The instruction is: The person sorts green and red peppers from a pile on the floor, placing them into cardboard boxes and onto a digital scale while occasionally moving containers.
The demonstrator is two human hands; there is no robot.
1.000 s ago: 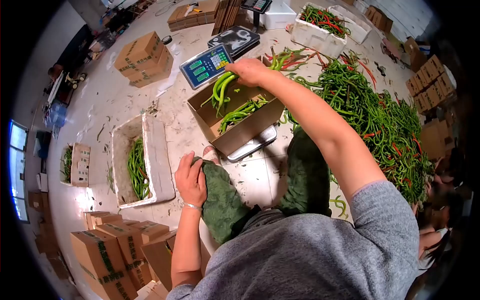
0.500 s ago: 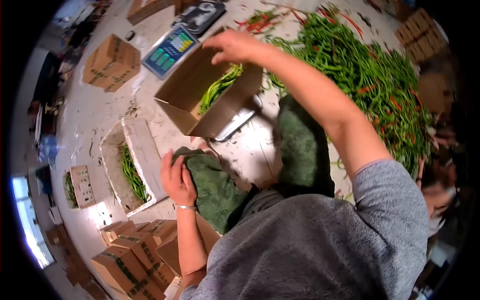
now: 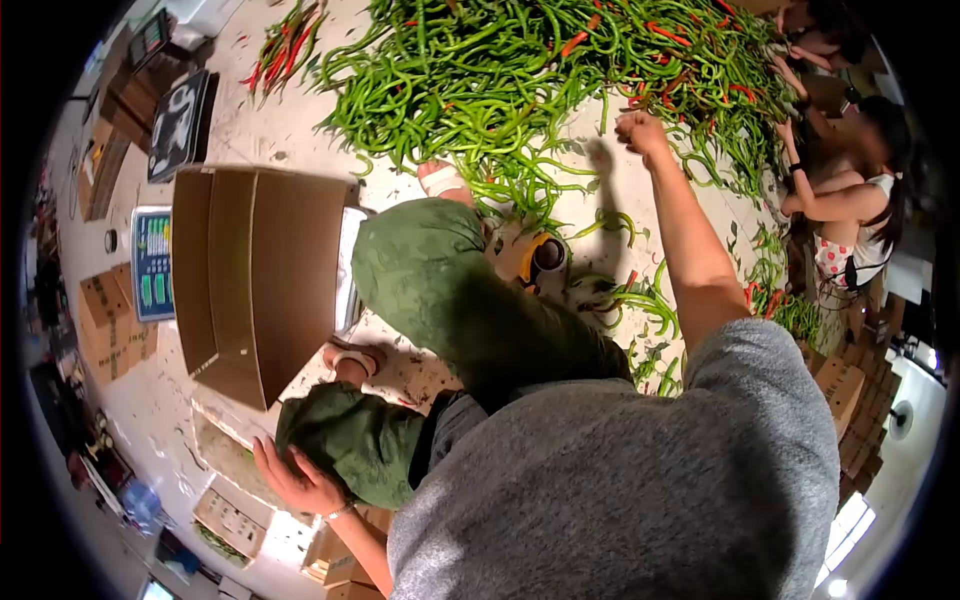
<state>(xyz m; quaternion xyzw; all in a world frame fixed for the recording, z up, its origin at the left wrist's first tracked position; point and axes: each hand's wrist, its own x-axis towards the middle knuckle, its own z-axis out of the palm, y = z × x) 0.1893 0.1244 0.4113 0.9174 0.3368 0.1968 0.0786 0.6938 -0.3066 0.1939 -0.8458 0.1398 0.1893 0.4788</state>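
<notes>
My right hand is held just over the floor at the near edge of a large pile of long green chili peppers. Its fingers are curled in, and nothing shows sticking out of them. My left hand is beside my left knee, fingers spread, holding nothing. In front of me on the left, an open cardboard box stands on a scale platform. The peppers inside it are hidden by its walls from this angle. The scale's display panel is behind the box.
Red chilies lie apart at the pile's left end. A yellow-and-dark roll sits between my legs among loose peppers. A foam box stands by my left knee. At right, a seated person reaches toward the pile. Closed cartons stand left.
My view has turned to the right. My right hand has gone from above the box to the pile's edge, its spread fingers now curled. My left hand has stayed by the knee.
</notes>
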